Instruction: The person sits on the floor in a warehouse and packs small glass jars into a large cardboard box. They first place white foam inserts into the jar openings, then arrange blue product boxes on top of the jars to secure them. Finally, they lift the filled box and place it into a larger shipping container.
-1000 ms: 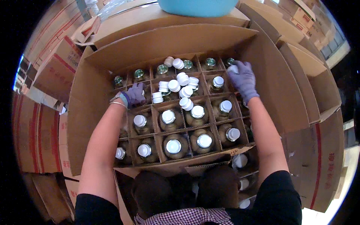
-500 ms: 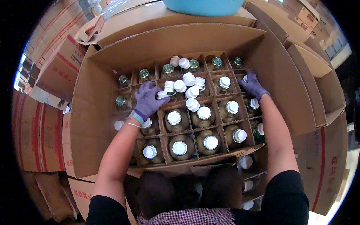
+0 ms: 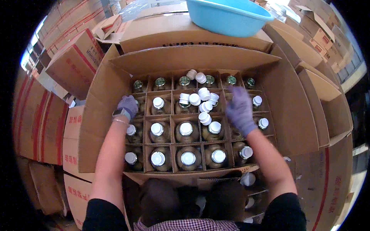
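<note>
My gloved left hand [image 3: 127, 107] curls its fingers down at the leftmost bottle [image 3: 141, 108] of the second row from the back; I cannot tell whether it grips anything. My gloved right hand [image 3: 239, 109] is blurred, its fingers pointing away from me, just right of a heap of loose white caps [image 3: 194, 99]; whether it holds a cap, I cannot tell either. The heap lies across the bottle tops in the middle columns, two of its caps resting farther back. The bottles stand upright in the cells of cardboard dividers [image 3: 172, 129]. Those along the back row show bare green mouths, while white caps sit on the ones in view in the two nearer rows. Around them rises an open carton [image 3: 196, 59]; behind it, a blue basin [image 3: 231, 19] sits on a closed carton [image 3: 162, 32].
</note>
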`<move>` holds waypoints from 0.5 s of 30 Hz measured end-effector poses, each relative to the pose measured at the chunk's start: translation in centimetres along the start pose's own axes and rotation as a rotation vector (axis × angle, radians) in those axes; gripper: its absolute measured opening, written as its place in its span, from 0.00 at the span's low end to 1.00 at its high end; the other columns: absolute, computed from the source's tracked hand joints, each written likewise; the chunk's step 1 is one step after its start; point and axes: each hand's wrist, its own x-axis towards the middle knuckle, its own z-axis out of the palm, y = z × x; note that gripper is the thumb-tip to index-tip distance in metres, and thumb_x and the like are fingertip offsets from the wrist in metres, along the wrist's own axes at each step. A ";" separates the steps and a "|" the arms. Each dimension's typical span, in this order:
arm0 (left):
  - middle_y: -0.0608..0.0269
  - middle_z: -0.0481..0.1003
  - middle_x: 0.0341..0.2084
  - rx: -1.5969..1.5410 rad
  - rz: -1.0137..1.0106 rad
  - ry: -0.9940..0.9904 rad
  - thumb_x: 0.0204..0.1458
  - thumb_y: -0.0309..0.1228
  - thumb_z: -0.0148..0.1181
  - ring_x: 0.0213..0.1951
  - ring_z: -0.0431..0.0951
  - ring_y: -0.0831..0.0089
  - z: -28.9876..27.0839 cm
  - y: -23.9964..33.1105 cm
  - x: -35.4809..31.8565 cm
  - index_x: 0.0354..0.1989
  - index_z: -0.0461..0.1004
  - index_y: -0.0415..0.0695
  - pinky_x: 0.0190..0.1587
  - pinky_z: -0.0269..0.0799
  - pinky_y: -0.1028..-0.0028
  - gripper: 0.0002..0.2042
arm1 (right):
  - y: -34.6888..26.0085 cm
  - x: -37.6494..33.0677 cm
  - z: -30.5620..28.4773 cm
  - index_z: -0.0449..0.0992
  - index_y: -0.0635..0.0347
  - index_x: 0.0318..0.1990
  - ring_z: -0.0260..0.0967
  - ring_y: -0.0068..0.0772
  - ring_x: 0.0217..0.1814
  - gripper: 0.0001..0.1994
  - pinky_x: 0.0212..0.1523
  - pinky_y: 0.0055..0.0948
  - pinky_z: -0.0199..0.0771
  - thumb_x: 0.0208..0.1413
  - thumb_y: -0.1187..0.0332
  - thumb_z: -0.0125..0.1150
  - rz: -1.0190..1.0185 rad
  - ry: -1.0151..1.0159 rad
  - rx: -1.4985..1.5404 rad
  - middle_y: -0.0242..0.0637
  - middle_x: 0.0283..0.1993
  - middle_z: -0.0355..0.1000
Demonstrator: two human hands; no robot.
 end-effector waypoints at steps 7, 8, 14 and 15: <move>0.27 0.61 0.59 0.075 0.131 -0.096 0.48 0.39 0.59 0.60 0.67 0.35 1.0 0.3 0.5 0.63 0.56 0.34 0.63 0.65 0.50 0.35 | -8.7 -2.7 0.4 0.74 0.52 0.45 0.71 0.49 0.47 0.16 0.45 0.45 0.74 0.48 0.63 0.66 -0.198 -0.345 0.037 0.47 0.48 0.66; 0.27 0.61 0.59 0.019 0.145 -0.130 0.47 0.39 0.60 0.60 0.66 0.35 0.6 0.6 0.7 0.63 0.56 0.34 0.63 0.64 0.50 0.36 | -7.8 -2.5 0.6 0.74 0.52 0.44 0.72 0.48 0.47 0.15 0.44 0.45 0.75 0.48 0.62 0.66 -0.213 -0.344 0.077 0.47 0.48 0.66; 0.29 0.63 0.58 -0.197 0.234 -0.231 0.43 0.38 0.65 0.60 0.66 0.34 -0.2 -0.6 2.3 0.63 0.58 0.35 0.63 0.64 0.50 0.38 | -7.1 -0.3 0.6 0.72 0.54 0.43 0.69 0.52 0.48 0.20 0.50 0.44 0.73 0.41 0.62 0.69 -0.196 -0.252 0.382 0.47 0.44 0.67; 0.29 0.63 0.58 -0.208 0.224 -0.200 0.43 0.39 0.65 0.60 0.66 0.35 0.4 -1.5 1.9 0.62 0.59 0.35 0.63 0.64 0.50 0.38 | -6.8 1.0 0.3 0.73 0.55 0.45 0.69 0.52 0.48 0.22 0.51 0.43 0.72 0.41 0.62 0.69 -0.157 -0.154 0.451 0.48 0.44 0.67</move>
